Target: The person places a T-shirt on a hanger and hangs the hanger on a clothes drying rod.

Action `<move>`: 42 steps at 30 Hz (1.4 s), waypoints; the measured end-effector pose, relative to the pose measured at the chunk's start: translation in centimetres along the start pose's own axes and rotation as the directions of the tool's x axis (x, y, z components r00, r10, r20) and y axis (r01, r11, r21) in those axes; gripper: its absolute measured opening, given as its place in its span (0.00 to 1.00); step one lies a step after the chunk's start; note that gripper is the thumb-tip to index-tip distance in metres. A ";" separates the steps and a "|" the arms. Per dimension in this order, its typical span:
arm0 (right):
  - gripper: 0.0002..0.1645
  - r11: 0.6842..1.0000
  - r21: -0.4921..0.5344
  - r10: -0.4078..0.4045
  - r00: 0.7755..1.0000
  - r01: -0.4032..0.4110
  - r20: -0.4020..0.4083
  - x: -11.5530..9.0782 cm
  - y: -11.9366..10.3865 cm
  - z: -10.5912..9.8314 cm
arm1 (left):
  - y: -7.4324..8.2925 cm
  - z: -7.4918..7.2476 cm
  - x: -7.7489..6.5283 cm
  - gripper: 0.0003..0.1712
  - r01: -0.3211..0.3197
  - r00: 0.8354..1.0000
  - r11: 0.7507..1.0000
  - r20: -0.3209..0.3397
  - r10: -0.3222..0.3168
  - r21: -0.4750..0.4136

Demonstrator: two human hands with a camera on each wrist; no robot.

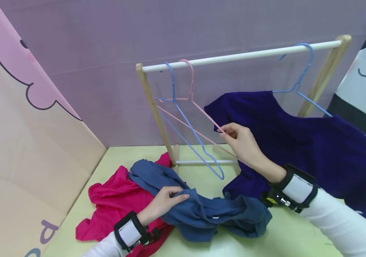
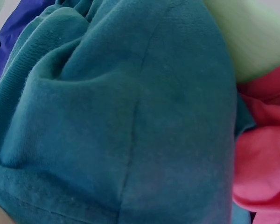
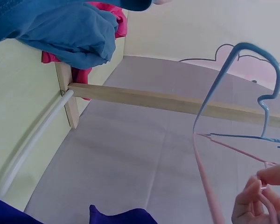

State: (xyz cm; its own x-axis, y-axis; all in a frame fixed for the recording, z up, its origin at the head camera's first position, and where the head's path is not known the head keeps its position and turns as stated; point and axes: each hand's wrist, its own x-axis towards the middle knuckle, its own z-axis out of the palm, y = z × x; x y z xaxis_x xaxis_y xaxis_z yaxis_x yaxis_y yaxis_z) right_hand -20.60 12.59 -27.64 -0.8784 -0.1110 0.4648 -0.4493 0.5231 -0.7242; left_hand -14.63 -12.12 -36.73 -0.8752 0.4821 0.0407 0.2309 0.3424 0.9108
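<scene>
My right hand (image 1: pixel 242 141) pinches the sloping arm of a pink hanger (image 1: pixel 207 116), whose hook is over the rack's white top bar (image 1: pixel 244 56). Just beside it on the same bar hangs a bare blue hanger (image 1: pixel 173 82). In the right wrist view the fingers (image 3: pixel 249 198) close around the pink wire. Lower down, my left hand (image 1: pixel 165 202) grips a fold of a crumpled dark blue garment (image 1: pixel 215 214) between thumb and fingers. That cloth (image 2: pixel 107 121) fills most of the left wrist view.
A dark purple shirt (image 1: pixel 315 150) hangs from another blue hanger (image 1: pixel 305 69) at the right of the rack. Beneath the blue garment, a crumpled pinkish-red garment (image 1: pixel 115 203) lies on the pale green table (image 1: pixel 122 154). A wooden rack post (image 1: pixel 155 110) stands at left, before a grey-purple backdrop (image 1: pixel 89 46).
</scene>
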 end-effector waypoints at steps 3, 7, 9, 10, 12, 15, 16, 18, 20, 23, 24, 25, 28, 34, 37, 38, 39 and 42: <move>0.08 1.000 -0.004 -0.009 0.999 0.009 -0.036 0.2 0.0 -0.3 | -0.1 0.0 0.0 0.08 -0.008 1.000 1.000 0.002 0.008 0.009; 0.08 1.000 0.010 -0.024 0.996 0.025 -0.085 0.2 0.0 -0.9 | -0.1 0.0 0.0 0.08 0.000 1.000 1.000 0.005 0.000 0.008; 0.08 0.999 0.021 -0.032 0.992 0.035 -0.119 0.2 0.0 -1.4 | -0.1 -0.1 0.0 0.08 0.005 1.000 1.000 0.005 -0.005 0.007; 0.07 0.999 0.025 -0.037 0.990 0.040 -0.134 0.1 0.0 -1.7 | -0.1 -0.1 0.0 0.08 0.008 1.000 1.000 0.005 -0.008 0.006; 0.06 0.999 0.029 -0.033 0.987 0.038 -0.159 -0.1 0.0 -2.2 | -0.1 -0.1 0.0 0.08 0.013 1.000 1.000 0.006 -0.013 0.007; 0.06 0.999 0.039 -0.004 0.985 0.011 -0.172 -0.8 0.0 -3.1 | -0.2 -0.1 0.0 0.09 0.024 1.000 1.000 0.005 -0.024 0.004; 0.06 0.999 0.045 0.009 0.985 -0.001 -0.174 -1.1 0.0 -3.3 | -0.3 -0.1 0.0 0.09 0.029 1.000 1.000 0.004 -0.029 0.004; 0.06 0.997 0.067 0.038 0.984 -0.027 -0.175 -1.8 0.1 -3.8 | -0.3 -0.2 0.0 0.09 0.037 0.999 0.999 -0.003 -0.037 -0.001; 0.06 0.996 0.073 0.054 0.983 -0.041 -0.176 -2.5 0.4 -4.3 | -0.3 -0.2 0.0 0.09 0.042 0.999 0.999 -0.012 -0.042 0.005; 0.05 0.995 0.084 0.063 0.981 -0.048 -0.182 -3.5 1.1 -5.1 | -0.3 -0.1 0.0 0.10 0.052 0.998 0.999 -0.027 -0.051 0.010; 0.05 0.995 0.084 0.063 0.981 -0.048 -0.186 -3.9 1.4 -5.4 | -0.4 -0.1 0.1 0.10 0.055 0.998 0.998 -0.031 -0.055 0.011; 0.05 0.996 0.083 0.061 0.979 -0.046 -0.193 -4.3 1.6 -5.7 | -0.4 0.0 0.1 0.10 0.057 0.998 0.998 -0.035 -0.057 0.016; 0.05 0.996 0.078 0.068 0.975 -0.052 -0.210 -5.5 2.3 -6.5 | -0.5 0.0 0.1 0.11 0.061 0.997 0.998 -0.043 -0.060 0.020; 0.07 0.991 0.052 0.132 0.966 -0.123 -0.222 -7.9 4.7 -7.8 | -0.7 0.0 0.2 0.11 0.049 0.997 0.998 -0.055 -0.047 0.037; 0.06 0.989 0.033 0.145 0.963 -0.141 -0.226 -9.2 5.7 -8.5 | -0.8 -0.1 0.2 0.11 0.045 0.997 0.998 -0.060 -0.043 0.034; 0.06 0.990 0.030 0.144 0.965 -0.141 -0.221 -9.6 6.0 -8.7 | -0.8 -0.1 0.3 0.11 0.042 0.997 0.999 -0.059 -0.040 0.030; 0.05 0.990 0.029 0.144 0.966 -0.141 -0.216 -10.0 6.2 -8.9 | -0.8 -0.2 0.3 0.11 0.040 0.998 0.999 -0.058 -0.039 0.027; 0.05 0.983 -0.013 0.177 0.966 -0.183 -0.189 -11.3 6.3 -9.7 | -0.9 -0.2 0.3 0.11 0.029 0.998 0.999 -0.049 -0.028 0.018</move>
State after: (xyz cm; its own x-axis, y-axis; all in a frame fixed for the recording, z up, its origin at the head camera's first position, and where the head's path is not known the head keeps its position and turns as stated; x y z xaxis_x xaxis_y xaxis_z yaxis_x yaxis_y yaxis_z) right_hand -11.88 25.30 -32.52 -0.8972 0.1454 0.4169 -0.2788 0.5456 -0.7903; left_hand -15.20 -12.46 -37.46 -0.9013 0.4318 0.0350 0.2128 0.3708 0.9040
